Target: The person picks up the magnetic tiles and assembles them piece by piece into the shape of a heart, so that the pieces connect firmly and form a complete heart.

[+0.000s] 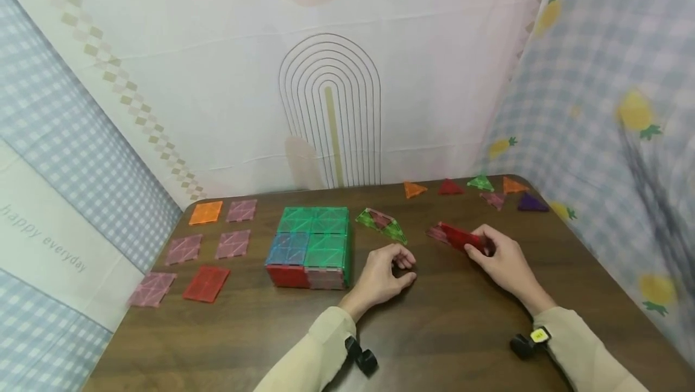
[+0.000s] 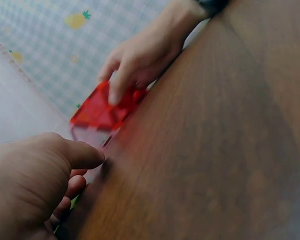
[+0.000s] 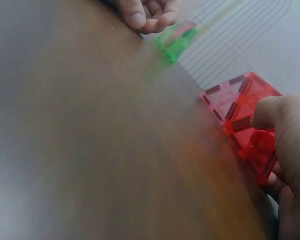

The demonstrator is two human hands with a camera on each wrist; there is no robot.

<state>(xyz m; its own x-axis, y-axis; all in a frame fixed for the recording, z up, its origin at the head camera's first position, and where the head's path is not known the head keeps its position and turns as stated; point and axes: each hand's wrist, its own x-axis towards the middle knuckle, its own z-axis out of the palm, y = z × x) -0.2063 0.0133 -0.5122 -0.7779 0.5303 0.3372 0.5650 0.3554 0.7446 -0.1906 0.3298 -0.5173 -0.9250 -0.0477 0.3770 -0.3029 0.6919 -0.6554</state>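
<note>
My right hand point(image 1: 505, 262) pinches a red magnetic tile point(image 3: 245, 107) between thumb and fingers, standing it on edge on the table. A pink triangular tile point(image 3: 223, 98) adjoins the red one at its left end. My left hand point(image 1: 382, 274) rests near the table's middle, fingers loosely curled and holding nothing. Just beyond it stands a green-and-pink tile piece point(image 1: 382, 223), its colours joined in one strip. To the left hand's left sits a box of magnetic tiles point(image 1: 312, 221), green and blue on top, with red and pink in front.
Flat square tiles lie at the left, including an orange one point(image 1: 206, 213), a red one point(image 1: 207, 284) and several pink ones point(image 1: 183, 249). Along the back right are small triangles, among them a green one point(image 1: 481, 183) and a purple one point(image 1: 532, 202). Printed cloth point(image 1: 233, 108) hangs behind the table.
</note>
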